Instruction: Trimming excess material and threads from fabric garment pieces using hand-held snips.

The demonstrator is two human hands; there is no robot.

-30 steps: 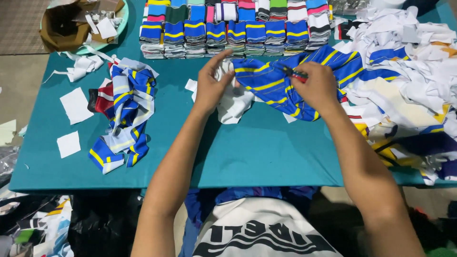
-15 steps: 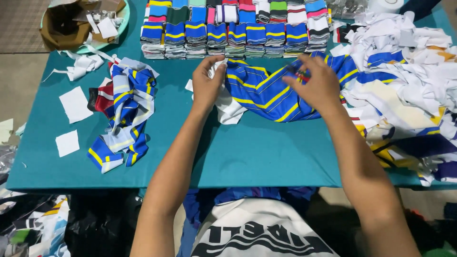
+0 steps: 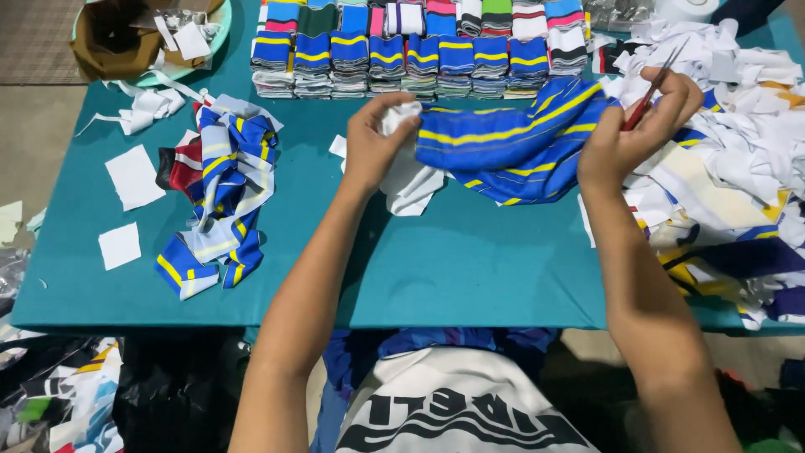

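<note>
A blue knit strip with yellow stripes [image 3: 511, 147] is stretched between both hands just above the teal table [image 3: 470, 268]. My left hand [image 3: 377, 138] grips its left end together with white fabric [image 3: 408, 180]. My right hand [image 3: 633, 126] pinches the strip's right end and also holds small red-handled scissors [image 3: 650, 88], blades pointing up and away.
Rows of folded striped knit pieces [image 3: 419, 50] line the far edge. A loose pile of blue, white and yellow strips [image 3: 222, 189] lies at left beside white paper squares [image 3: 134, 176]. A big heap of white and coloured scraps [image 3: 738, 159] fills the right. A bowl with a brown bag [image 3: 126, 38] stands far left.
Both hands lifted the blue striped piece off the table and pulled it out flat between them. The right hand rose toward the far right with the scissors.
</note>
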